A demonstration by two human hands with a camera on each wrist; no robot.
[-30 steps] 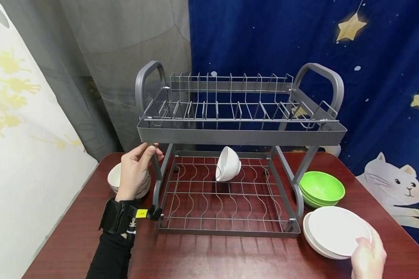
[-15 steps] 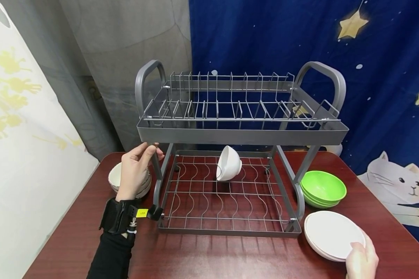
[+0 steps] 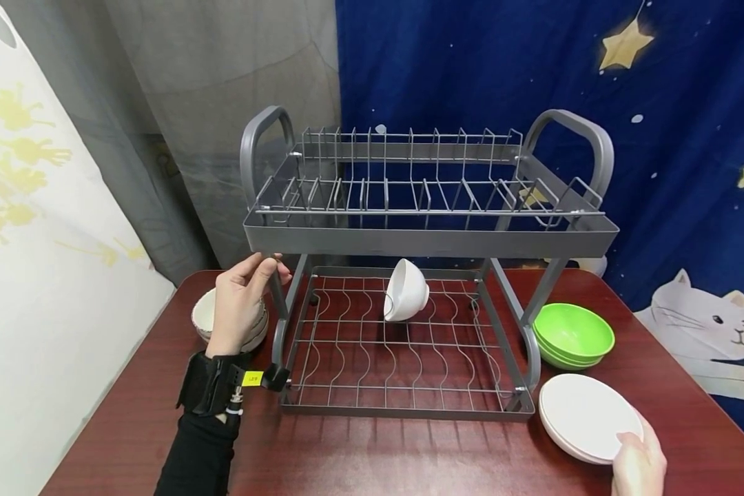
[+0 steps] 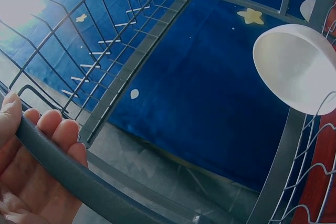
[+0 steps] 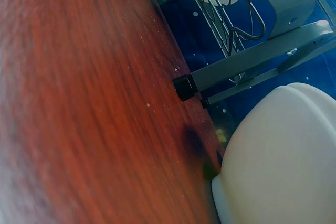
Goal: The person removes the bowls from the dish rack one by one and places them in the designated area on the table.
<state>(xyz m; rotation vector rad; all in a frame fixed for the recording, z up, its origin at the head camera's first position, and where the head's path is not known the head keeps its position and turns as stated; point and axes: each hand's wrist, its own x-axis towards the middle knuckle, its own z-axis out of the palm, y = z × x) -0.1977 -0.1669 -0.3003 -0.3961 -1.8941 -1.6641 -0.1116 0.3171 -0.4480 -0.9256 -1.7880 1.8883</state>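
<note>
A grey two-tier dish rack [image 3: 430,243] stands mid-table in the head view. My left hand [image 3: 240,300] pinches its left front upright just below the upper tier; in the left wrist view the thumb and fingers [image 4: 65,132] lie on either side of the bar. At the table's right, my right hand [image 3: 640,458] holds the rim of a white plate [image 3: 589,417], thumb over the edge and the other fingers hidden. This plate sits on another of the same kind. A white bowl [image 3: 407,293] leans on its side on the lower tier, its opening facing left.
Stacked green bowls [image 3: 573,334] stand behind the plates, right of the rack. Behind my left hand are stacked cream bowls [image 3: 203,313]. The rack's foot [image 5: 185,87] shows close to the plates in the right wrist view. Curtains [image 3: 446,62] hang behind the table.
My right hand has moved left with the upper plate, which now lies squarely over the lower one instead of jutting right. My left hand keeps its place on the rack.
</note>
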